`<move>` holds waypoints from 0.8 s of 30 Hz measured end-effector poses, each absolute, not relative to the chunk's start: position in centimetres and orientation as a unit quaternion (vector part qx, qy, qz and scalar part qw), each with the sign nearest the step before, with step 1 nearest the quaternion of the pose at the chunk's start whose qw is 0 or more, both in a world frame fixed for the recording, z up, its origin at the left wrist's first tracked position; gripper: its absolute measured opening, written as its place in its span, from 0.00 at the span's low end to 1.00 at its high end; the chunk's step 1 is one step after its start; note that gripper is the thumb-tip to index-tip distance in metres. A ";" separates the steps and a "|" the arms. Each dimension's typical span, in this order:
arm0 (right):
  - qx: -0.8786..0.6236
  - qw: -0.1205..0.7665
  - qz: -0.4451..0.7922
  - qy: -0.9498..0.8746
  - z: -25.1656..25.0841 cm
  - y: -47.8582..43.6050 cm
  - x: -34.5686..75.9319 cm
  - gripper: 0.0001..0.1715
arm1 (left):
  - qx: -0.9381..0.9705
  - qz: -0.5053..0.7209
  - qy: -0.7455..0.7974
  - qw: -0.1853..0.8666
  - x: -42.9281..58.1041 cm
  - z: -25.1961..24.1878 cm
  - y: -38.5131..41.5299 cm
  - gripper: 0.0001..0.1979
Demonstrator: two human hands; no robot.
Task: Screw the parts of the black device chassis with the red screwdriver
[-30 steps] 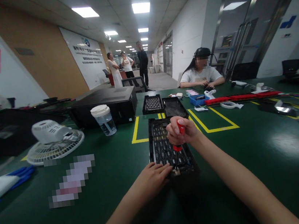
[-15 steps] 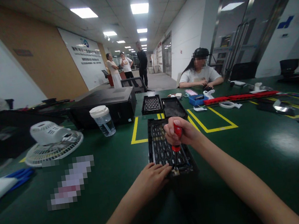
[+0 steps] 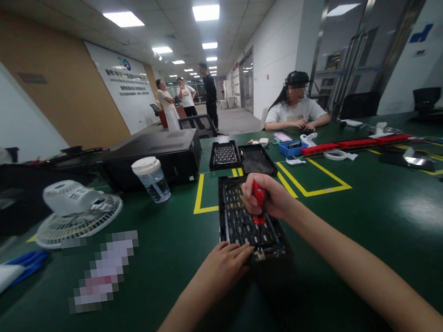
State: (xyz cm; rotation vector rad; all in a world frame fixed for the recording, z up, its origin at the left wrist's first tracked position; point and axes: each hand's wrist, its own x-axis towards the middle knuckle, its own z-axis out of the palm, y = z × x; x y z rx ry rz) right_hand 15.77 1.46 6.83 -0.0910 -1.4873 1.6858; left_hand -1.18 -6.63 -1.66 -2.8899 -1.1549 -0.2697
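Observation:
A black open-topped case [image 3: 222, 209] stands lengthwise before me, with rows of dark rounded cells inside. My right hand [image 3: 273, 196] is wrapped round the red handle of a screwdriver [image 3: 258, 218]. The shaft points down, nearly upright, and its tip is at the near end of the case, beside a small pale part [image 3: 260, 256]. I cannot make out what the tip touches. My left hand [image 3: 227, 264] lies over the case's near left corner, fingers stretched out and close to the tip.
Behind the case are a black lid-like tray [image 3: 257, 160] and a smaller black box [image 3: 224, 155] of round cells. Leftward stand a water cup [image 3: 153, 181], a white fan [image 3: 76, 212] and a large black box [image 3: 150, 156]. A blue tray [image 3: 291, 149] lies back right. A person [image 3: 296, 107] sits opposite.
The screwdriver's handle has turned and tipped slightly left in my right hand. My left hand has stayed at the case's corner.

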 end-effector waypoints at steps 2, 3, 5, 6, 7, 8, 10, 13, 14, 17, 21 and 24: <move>-0.043 0.439 0.673 -0.594 6.8 1.4 15.8 0.17 | -0.925 -0.083 -0.369 0.007 -1.2 -1.6 -6.6 0.20; -0.045 0.443 0.671 -0.593 6.8 1.3 15.8 0.17 | -0.925 -0.083 -0.370 0.006 -1.2 -1.7 -6.6 0.20; -0.050 0.449 0.668 -0.592 6.8 1.2 15.8 0.17 | -0.925 -0.084 -0.370 0.006 -1.2 -1.7 -6.6 0.20; -0.053 0.451 0.666 -0.591 6.8 1.1 15.8 0.17 | -0.925 -0.085 -0.370 0.007 -1.2 -1.7 -6.6 0.20; -0.056 0.454 0.665 -0.591 6.8 1.0 15.8 0.17 | -0.925 -0.085 -0.371 0.008 -1.2 -1.7 -6.6 0.20; -0.058 0.456 0.664 -0.589 6.8 0.9 15.9 0.17 | -0.925 -0.083 -0.372 0.007 -1.1 -1.6 -6.6 0.20; -0.060 0.460 0.667 -0.583 6.8 0.7 15.9 0.18 | -0.924 -0.076 -0.374 0.006 -1.1 -1.6 -6.7 0.20; -0.055 0.463 0.676 -0.570 6.9 0.4 16.1 0.19 | -0.924 -0.072 -0.376 0.003 -1.1 -1.5 -6.7 0.20; -0.053 0.464 0.679 -0.567 6.9 0.3 16.1 0.20 | -0.924 -0.073 -0.376 0.004 -1.1 -1.4 -6.7 0.20; -0.051 0.463 0.679 -0.567 6.9 0.2 16.2 0.20 | -0.924 -0.076 -0.374 0.005 -1.1 -1.5 -6.7 0.20; -0.061 0.463 0.675 -0.571 7.0 0.1 16.4 0.18 | -0.924 -0.071 -0.376 0.007 -1.1 -1.6 -6.6 0.21; -0.065 0.461 0.672 -0.575 7.0 0.0 16.5 0.18 | -0.925 -0.068 -0.375 0.007 -1.1 -1.6 -6.6 0.21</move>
